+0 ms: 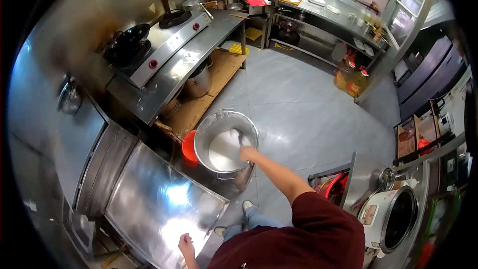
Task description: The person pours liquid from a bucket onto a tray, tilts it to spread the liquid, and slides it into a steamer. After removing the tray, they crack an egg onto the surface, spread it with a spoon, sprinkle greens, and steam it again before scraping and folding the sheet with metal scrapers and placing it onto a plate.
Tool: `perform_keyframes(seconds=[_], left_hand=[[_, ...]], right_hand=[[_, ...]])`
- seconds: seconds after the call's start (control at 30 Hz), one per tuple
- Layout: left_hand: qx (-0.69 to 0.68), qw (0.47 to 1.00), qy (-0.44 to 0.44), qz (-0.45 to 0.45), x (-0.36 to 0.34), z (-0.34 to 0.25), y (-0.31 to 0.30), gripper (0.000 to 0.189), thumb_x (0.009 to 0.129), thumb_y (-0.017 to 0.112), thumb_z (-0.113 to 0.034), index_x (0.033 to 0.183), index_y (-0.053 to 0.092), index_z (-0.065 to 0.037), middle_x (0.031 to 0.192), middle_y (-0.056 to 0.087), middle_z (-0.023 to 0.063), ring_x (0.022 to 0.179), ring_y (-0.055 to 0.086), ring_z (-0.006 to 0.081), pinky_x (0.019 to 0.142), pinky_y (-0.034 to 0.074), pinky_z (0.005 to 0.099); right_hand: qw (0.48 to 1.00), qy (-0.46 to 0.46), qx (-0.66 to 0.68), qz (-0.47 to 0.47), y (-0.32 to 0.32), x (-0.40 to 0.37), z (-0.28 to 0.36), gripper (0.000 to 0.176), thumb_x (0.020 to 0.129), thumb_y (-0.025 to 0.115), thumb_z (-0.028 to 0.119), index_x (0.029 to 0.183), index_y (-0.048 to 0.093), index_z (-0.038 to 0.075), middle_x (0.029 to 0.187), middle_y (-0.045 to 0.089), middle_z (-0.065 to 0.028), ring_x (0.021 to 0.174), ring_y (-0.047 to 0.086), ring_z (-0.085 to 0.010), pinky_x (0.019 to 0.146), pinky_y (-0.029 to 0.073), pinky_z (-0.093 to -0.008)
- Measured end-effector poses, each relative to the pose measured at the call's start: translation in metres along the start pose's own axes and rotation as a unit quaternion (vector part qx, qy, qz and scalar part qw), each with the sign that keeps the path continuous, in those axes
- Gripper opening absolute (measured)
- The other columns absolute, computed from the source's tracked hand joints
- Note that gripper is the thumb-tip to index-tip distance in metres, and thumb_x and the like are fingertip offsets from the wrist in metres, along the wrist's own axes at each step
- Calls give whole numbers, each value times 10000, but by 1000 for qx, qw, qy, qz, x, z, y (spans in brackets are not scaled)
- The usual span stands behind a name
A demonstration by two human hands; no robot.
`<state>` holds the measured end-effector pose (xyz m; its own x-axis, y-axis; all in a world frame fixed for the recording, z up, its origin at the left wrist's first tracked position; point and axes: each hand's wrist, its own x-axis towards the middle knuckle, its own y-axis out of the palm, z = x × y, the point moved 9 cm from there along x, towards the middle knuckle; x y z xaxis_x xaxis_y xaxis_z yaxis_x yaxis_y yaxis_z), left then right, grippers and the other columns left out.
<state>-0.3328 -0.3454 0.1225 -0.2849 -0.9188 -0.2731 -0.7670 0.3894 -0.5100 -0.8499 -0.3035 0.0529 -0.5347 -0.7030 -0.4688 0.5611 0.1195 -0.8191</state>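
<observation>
My right hand [246,154] grips the handle of a metal ladle [235,135], reaching over the near right rim of a large steel pot [199,142]. The ladle's bowl is down inside the pot, at the edge of the white contents [222,152]. My left hand [186,244] is low in the view, over the corner of a shiny steel worktop [149,194], its fingers curled in with nothing seen in them. Against the pot's left side stands a red bucket [188,149].
A steel counter on the left carries a two-burner stove [172,40] with a black wok [130,40]. At right stands a large rice cooker [381,219] on a steel table. Oil bottles [355,84] stand by the back shelf. Grey floor [289,99] lies beyond the pot.
</observation>
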Motion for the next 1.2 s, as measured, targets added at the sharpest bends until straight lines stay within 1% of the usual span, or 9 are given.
perform_keyframes(seconds=[0.2,0.27,0.33,0.43,0.73,0.87,0.97,1.1,1.2], left_hand=[[27,998,-17,-46,-25,37,-17,174,832,472,-122,827,554,32,628,529,90,560,506,147,518,424,272],[71,996,0,-62,-33,68,-25,183,827,470,-126,812,548,39,618,525,112,565,507,181,532,415,302],[110,991,5,-76,-42,55,-33,188,812,464,-130,753,520,39,623,516,164,564,495,252,545,400,340],[77,995,-44,-55,-53,13,-39,199,817,438,-116,708,485,45,609,488,199,565,485,315,538,380,371],[146,987,-35,-60,-44,67,-32,175,806,454,-122,788,527,36,705,541,203,656,532,323,605,412,357],[162,986,2,-28,-30,65,-21,273,857,433,-217,899,549,26,701,568,95,613,552,162,587,438,276],[97,995,-18,-30,-18,34,-14,217,838,478,-175,855,558,26,655,549,137,587,529,217,568,413,313],[47,999,21,0,41,-19,24,220,846,490,-208,882,578,-9,619,545,72,554,512,129,537,411,245],[86,992,48,78,107,-70,80,246,839,496,-236,852,581,-6,649,566,98,595,538,156,575,423,269]], right_hand=[[994,-89,-19,65,42,8,20,215,622,525,169,719,628,7,763,613,-170,696,597,-307,599,472,-377],[944,-306,-19,118,95,35,19,177,648,531,184,650,623,33,670,616,-117,622,595,-233,548,470,-335],[912,-44,316,260,59,-2,15,141,678,564,176,605,600,61,550,559,-22,512,541,-109,459,434,-268],[884,42,417,206,35,-33,-4,101,677,605,119,627,585,34,536,535,-54,464,511,-126,399,399,-265],[824,39,550,131,1,-87,-46,322,713,587,45,1008,489,-39,560,495,-46,391,441,-124,361,359,-257],[810,3,569,141,-12,-98,-51,329,716,580,43,1023,487,-34,552,498,-47,385,435,-116,356,345,-244],[793,4,594,136,-21,-108,-55,319,715,573,36,1015,489,-34,546,500,-50,381,433,-117,356,340,-237],[784,8,608,125,-25,-116,-62,314,707,568,34,1005,492,-30,541,495,-47,378,431,-118,359,342,-238],[868,12,486,106,-44,-118,-59,328,679,581,43,991,505,-22,544,495,-48,394,449,-128,371,356,-259]])
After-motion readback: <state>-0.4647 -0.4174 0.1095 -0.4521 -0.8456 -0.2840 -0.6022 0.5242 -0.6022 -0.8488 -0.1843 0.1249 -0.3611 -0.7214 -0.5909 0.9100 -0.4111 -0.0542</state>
